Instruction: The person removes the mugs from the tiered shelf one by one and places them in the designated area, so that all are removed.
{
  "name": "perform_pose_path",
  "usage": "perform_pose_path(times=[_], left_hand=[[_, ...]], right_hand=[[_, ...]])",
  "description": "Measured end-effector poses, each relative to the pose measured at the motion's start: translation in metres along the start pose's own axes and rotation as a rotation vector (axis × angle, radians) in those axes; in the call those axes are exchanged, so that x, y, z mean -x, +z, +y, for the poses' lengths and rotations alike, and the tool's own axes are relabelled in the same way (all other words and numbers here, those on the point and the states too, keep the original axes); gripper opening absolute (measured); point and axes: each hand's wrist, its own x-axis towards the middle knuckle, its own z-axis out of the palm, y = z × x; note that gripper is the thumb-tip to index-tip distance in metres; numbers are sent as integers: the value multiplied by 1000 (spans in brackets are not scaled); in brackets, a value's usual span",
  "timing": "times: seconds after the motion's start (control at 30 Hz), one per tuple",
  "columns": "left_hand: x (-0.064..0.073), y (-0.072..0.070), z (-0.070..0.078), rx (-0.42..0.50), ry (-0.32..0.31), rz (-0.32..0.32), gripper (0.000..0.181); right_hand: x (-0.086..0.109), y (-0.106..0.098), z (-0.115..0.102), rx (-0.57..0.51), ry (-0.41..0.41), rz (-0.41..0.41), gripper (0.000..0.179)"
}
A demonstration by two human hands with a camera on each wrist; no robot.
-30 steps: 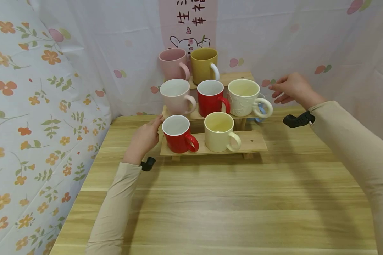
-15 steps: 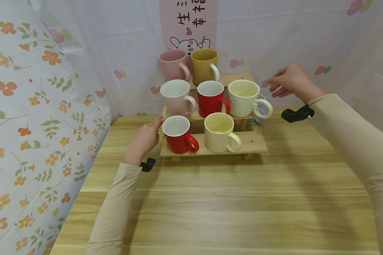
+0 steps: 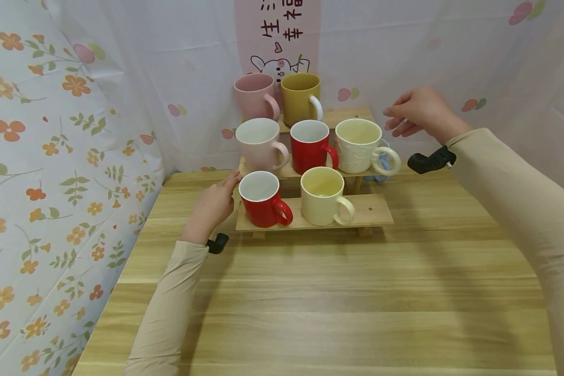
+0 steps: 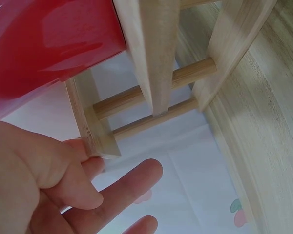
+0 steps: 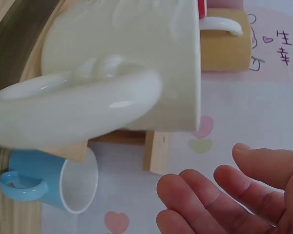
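In the head view my left hand [image 3: 212, 206] reaches to the left end of the wooden tiered rack [image 3: 376, 209], fingertips at the middle shelf's corner. The left wrist view shows fingers [image 4: 132, 185] stretched out beside that shelf end. Nearest it are a pale pink mug [image 3: 258, 149] and a red mug [image 3: 258, 206] on the bottom shelf. My right hand [image 3: 425, 112] hovers in the air right of the rack, fingers loosely bent and holding nothing. Close by stands a cream embossed mug [image 3: 354, 151] with a ring handle. A light blue mug [image 5: 49, 178] sits behind the rack, mostly hidden in the head view.
Another red mug [image 3: 309, 149] stands mid-shelf, and a pale yellow mug [image 3: 320, 201] on the bottom shelf. On top are a pink mug [image 3: 254, 99] and a mustard mug [image 3: 298, 102] with a white handle. Printed cloth [image 3: 404, 42] hangs behind the wooden table [image 3: 310, 303].
My right hand has moved up and slightly left, toward the rack's upper right side. The left hand and the mugs have stayed in place.
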Motion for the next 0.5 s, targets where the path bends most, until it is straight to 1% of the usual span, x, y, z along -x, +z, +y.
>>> perform_pose_path(times=[0.1,0.23,0.5], left_hand=[[0,0,0,3,-2,-3,55],[0,0,0,9,-2,1,55],[0,0,0,17,-1,-1,56]], right_hand=[[-1,0,-7,10,-5,-7,59],[-3,0,-16,-4,-4,-11,58],[-8,7,-29,-6,6,3,53]])
